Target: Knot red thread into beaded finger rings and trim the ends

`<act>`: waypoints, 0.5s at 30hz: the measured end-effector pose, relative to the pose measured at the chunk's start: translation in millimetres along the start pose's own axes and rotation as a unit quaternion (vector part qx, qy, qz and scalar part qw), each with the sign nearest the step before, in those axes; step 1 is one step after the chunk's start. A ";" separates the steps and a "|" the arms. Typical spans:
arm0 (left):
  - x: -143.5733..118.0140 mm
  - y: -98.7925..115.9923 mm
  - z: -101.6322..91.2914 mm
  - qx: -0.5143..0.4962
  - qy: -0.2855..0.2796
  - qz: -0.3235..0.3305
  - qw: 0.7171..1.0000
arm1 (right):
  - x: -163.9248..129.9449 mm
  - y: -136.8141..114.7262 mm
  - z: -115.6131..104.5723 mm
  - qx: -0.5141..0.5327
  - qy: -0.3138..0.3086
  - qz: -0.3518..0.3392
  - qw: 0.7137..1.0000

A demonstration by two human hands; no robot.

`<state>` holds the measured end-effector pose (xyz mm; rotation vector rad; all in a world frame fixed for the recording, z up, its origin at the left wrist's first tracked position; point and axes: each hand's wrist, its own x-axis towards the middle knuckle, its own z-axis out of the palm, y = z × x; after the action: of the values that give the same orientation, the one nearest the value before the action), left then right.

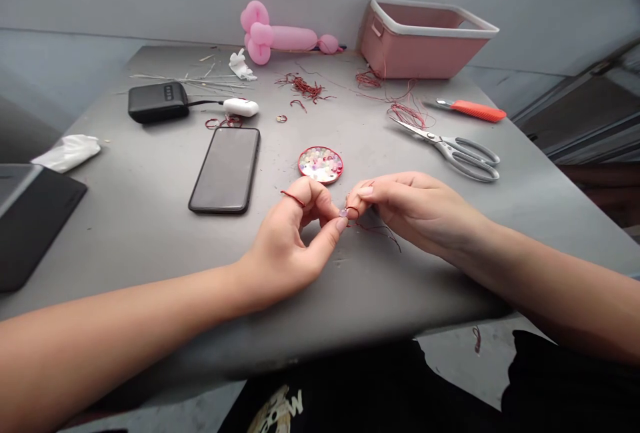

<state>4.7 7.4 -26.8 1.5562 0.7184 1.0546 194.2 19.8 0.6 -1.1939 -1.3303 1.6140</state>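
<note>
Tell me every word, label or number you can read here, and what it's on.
"OW": part of a pale print on the black garment at the bottom edge; the rest is cut off.
Power bank: small marks on top, too blurred to read.
Phone, scissors, pink bin: no readable text.

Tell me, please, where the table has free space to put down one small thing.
Bare grey table lies between the phone and the dark pad, and right of the scissors. The far side is crowded with red thread scraps; the bead dish sits close to both hands.
</note>
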 end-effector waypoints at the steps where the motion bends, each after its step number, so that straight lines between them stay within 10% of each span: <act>1: 0.1 -0.4 -0.3 -0.002 -0.005 -0.008 1.000 | 0.9 0.2 -0.8 0.001 -0.005 0.003 1.000; 15: 4.1 -1.2 -2.9 0.026 -0.021 -0.072 0.997 | 0.5 -4.6 -3.9 0.025 0.009 -0.003 1.000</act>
<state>4.0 12.5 -26.8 1.5417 0.8218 0.9001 197.6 22.4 4.8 -1.1712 -1.2745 1.6196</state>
